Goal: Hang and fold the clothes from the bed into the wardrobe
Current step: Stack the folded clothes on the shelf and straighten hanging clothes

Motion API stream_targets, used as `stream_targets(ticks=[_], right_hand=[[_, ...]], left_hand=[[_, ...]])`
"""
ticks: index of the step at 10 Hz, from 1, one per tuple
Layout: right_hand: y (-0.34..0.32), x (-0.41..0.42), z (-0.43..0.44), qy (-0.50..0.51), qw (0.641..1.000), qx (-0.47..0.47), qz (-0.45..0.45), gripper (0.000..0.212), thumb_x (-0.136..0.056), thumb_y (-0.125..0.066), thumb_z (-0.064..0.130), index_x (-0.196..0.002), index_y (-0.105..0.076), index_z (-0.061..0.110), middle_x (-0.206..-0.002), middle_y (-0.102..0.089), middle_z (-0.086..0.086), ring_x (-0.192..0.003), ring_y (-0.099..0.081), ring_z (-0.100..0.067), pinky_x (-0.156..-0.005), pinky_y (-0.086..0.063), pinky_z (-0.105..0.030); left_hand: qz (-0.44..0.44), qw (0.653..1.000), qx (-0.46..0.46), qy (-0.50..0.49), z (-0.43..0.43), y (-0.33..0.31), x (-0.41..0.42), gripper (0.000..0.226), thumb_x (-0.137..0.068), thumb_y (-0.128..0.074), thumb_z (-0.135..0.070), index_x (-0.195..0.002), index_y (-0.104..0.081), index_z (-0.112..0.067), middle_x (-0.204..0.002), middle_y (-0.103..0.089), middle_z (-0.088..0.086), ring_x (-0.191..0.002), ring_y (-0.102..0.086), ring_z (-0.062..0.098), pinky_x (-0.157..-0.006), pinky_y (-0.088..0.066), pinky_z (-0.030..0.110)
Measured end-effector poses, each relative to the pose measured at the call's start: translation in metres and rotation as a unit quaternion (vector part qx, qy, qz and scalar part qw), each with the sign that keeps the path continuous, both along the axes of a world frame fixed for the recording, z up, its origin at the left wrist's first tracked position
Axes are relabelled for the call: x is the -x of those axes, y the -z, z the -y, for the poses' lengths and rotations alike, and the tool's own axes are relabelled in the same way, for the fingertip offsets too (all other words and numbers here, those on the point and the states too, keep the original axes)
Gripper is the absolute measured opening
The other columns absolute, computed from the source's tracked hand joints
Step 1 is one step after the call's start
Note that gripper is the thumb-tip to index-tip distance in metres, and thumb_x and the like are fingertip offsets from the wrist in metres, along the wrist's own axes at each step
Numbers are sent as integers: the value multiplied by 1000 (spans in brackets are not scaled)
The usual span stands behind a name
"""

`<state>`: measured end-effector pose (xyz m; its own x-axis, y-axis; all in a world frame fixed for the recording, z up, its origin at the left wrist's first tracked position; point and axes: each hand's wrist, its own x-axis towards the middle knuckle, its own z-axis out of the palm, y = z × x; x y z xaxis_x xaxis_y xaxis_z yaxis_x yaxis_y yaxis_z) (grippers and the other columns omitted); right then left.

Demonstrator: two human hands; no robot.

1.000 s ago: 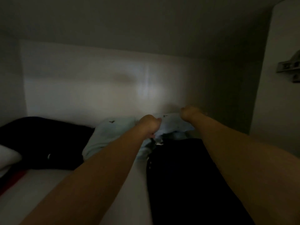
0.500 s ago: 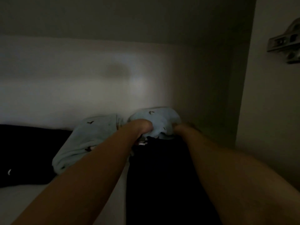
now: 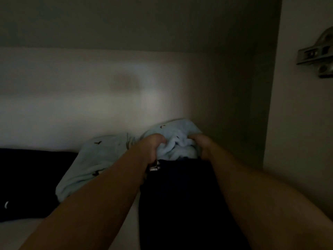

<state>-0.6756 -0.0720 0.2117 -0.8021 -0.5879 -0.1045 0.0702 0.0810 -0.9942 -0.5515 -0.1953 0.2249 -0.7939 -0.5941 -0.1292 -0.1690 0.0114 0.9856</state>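
I look into a dim wardrobe compartment. A light blue garment (image 3: 100,159) with small dark prints lies crumpled at the back of the white shelf (image 3: 129,222). My left hand (image 3: 153,145) grips a bunched fold of it, fingers curled in. My right hand (image 3: 201,143) grips the same bunch from the right. A black garment (image 3: 180,204) lies flat on the shelf between my forearms, with a small white label at its far edge.
Another dark garment (image 3: 27,183) lies on the shelf at the left. The wardrobe's back wall (image 3: 72,105) is close behind the blue cloth. The right side panel (image 3: 297,141) carries a metal door hinge (image 3: 317,55).
Both hands have drawn closer together on the blue garment and bunched it up. The view has shifted right, so the left dark garment sits nearer the frame edge.
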Motion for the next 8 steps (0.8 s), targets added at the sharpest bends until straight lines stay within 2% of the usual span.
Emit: stream_targets(ticks=[1, 2, 3, 4, 5, 6, 7, 8], right_hand=[[-11, -4, 2, 62, 995, 72, -23, 42, -97, -53, 14, -136, -52, -3, -136, -57, -25, -113, -62, -35, -87, -51, -40], [-29, -12, 6, 64, 991, 112, -37, 30, -98, -52, 15, -124, -59, 1, -114, -62, -20, -89, -59, -27, -83, -49, -39], [-57, -37, 18, 64, 986, 148, -30, 27, -94, -58, 22, -111, -65, 3, -106, -67, -15, -91, -66, -30, -90, -54, -43], [-76, -63, 37, 58, 980, 183, -51, 40, -89, -62, 24, -123, -63, 3, -115, -69, -18, -103, -68, -35, -94, -54, -53], [-90, -98, 66, 28, 967, 244, -66, 40, -86, -64, 20, -122, -62, 3, -112, -70, -19, -97, -70, -34, -83, -59, -54], [-87, -131, 92, -16, 961, 272, -57, 40, -87, -66, 18, -124, -58, 7, -111, -70, -13, -96, -71, -28, -77, -61, -47], [-75, -147, 108, -39, 962, 268, -41, 45, -87, -67, 20, -129, -55, 7, -116, -68, -12, -99, -69, -27, -78, -61, -44], [-44, -156, 123, -18, 987, 151, -45, 67, -85, -71, 21, -141, -40, 1, -127, -60, -15, -108, -64, -33, -90, -57, -49]], left_hand=[[-61, 996, -61, -14, 5, -15, -6, 9, -94, -53, -11, -85, -54, -10, -81, -55, 9, -67, -54, 23, -62, -50, 34], [-120, 990, -52, -47, 17, -36, -12, 14, -92, -58, -11, -105, -54, -11, -89, -55, 9, -71, -52, 22, -71, -50, 35], [-143, 988, -39, -46, 30, -73, -43, 2, -91, -57, -8, -93, -56, -7, -83, -52, 9, -68, -51, 23, -64, -46, 32], [-200, 978, -18, -53, 49, -93, -71, 14, -92, -54, -3, -96, -63, 7, -97, -61, 19, -82, -61, 33, -74, -52, 39], [-282, 950, 58, -122, 74, -110, -114, 58, -86, -63, 3, -141, -50, -10, -125, -61, 15, -106, -64, 33, -87, -57, 43], [-314, 934, 60, -161, 95, -109, -159, 59, -79, -67, 5, -131, -58, -23, -115, -66, 11, -97, -67, 29, -69, -58, 34], [-321, 929, 66, -174, 110, -97, -183, 58, -74, -67, 8, -118, -65, -28, -110, -69, 8, -94, -69, 28, -63, -59, 32], [-218, 945, 171, -173, 124, -52, -197, 64, -80, -60, 11, -137, -60, -18, -122, -69, 9, -105, -66, 24, -87, -56, 33]])
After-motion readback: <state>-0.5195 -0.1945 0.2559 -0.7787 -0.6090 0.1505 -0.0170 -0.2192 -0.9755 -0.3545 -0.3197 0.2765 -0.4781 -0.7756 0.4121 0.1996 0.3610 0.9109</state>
